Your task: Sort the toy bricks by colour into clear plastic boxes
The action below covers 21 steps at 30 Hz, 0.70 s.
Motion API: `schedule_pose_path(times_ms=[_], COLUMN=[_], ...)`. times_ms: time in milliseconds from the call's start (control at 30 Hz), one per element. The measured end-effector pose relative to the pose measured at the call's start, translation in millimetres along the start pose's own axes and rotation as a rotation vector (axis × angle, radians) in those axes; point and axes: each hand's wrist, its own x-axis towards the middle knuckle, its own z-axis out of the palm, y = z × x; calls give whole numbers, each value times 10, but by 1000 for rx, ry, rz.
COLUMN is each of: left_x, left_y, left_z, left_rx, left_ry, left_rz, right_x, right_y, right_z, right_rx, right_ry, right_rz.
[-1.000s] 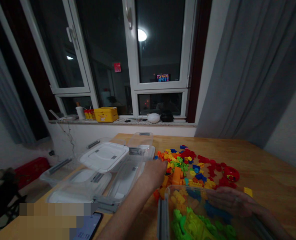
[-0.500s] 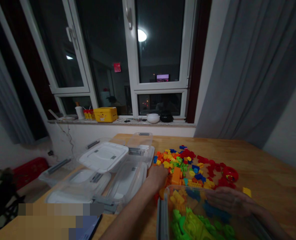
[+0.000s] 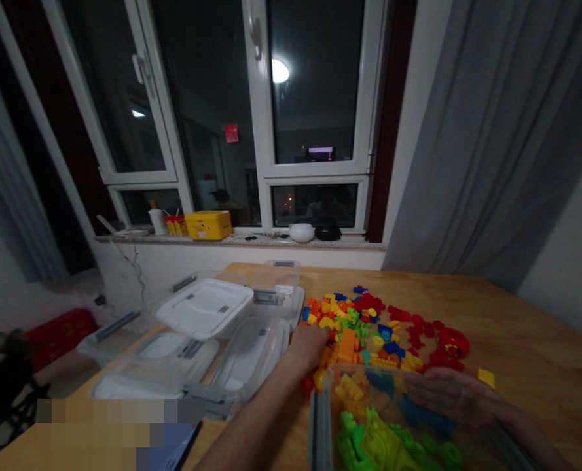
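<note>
**Q: Item one, the left hand [image 3: 310,347]?**
A: Bare, reaching forward across the table from the lower middle of the view. Fingers curled downward, half closed, at the near edge of the heap of plastic building bricks [image 3: 349,327]. Fingertips touch the heap, just beside a large orange brick [image 3: 347,345]. Whether a brick sits inside the fingers: hidden, cannot tell.

**Q: Item two, the right hand [image 3: 450,394]?**
A: Bare, wearing a ring [image 3: 463,394]. Fingers lie long and uncurled, pointing left, against the far side of the clear plastic box [image 3: 320,425]. Not clenched. Seen partly through the clear wall, so a firm grip cannot be confirmed.

**Q: Location of the bricks?**
A: Two lots. The loose heap lies on the wooden table [image 3: 531,340], mixed yellow, orange, green and blue, with red bricks [image 3: 408,320] spread to its right. The second lot fills the clear box at the bottom edge of the view, just in front of the heap: yellow, blue and green pieces, including a green moulded piece [image 3: 383,445].

**Q: Adjacent stock?**
A: Left of the left hand, clear storage boxes [image 3: 266,347] stand grouped on the table, one with a white lid [image 3: 205,307].
</note>
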Motion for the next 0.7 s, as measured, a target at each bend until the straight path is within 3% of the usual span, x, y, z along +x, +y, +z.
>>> schedule_pose_path(times_ms=[333,500,700], left_x=[3,-91,-286], left_y=[10,16,140], left_z=[-93,-320,-635], left_rx=[-19,-46,-83], left_ry=[70,131,245], left_rz=[-8,-4,8], right_x=[-30,-36,-74], right_y=[-3,-52,79], right_z=[70,111,68], right_rx=[79,27,36], right_ry=[54,67,109], right_rz=[-25,20,-105])
